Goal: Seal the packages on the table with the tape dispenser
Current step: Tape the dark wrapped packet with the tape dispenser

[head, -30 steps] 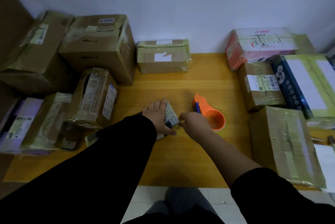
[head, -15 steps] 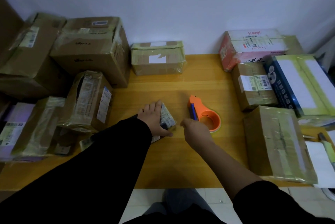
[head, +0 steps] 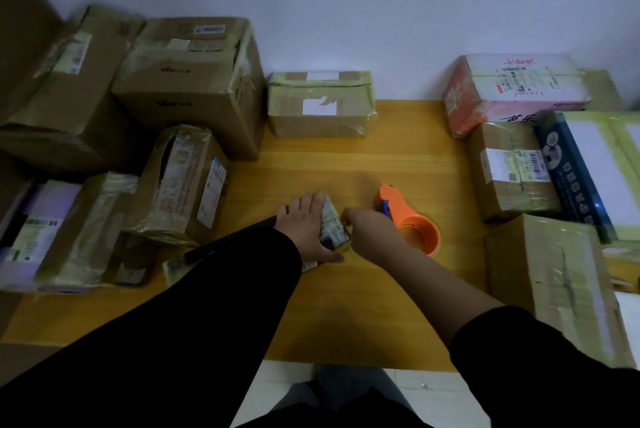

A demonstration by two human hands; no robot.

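A small taped package (head: pixel 333 227) lies on the wooden table (head: pixel 349 310) near the middle. My left hand (head: pixel 304 224) rests on top of it, fingers laid flat over it and the thumb stretched along its near side. My right hand (head: pixel 367 234) is at the package's right end with curled fingers touching that end; the fingertips are hidden. The orange tape dispenser (head: pixel 410 221) with a blue blade guard lies on the table just right of my right hand, held by neither hand.
Taped cardboard boxes crowd the left side (head: pixel 187 181) and the right side (head: pixel 550 275). One taped box (head: pixel 320 105) stands at the back by the wall, and a red and white parcel (head: pixel 512 88) at the back right. The table's front edge is near my body.
My right hand, which had drawn back a little from the package half a second ago, is at its right end again. The left hand stays on the package and the dispenser has not moved.
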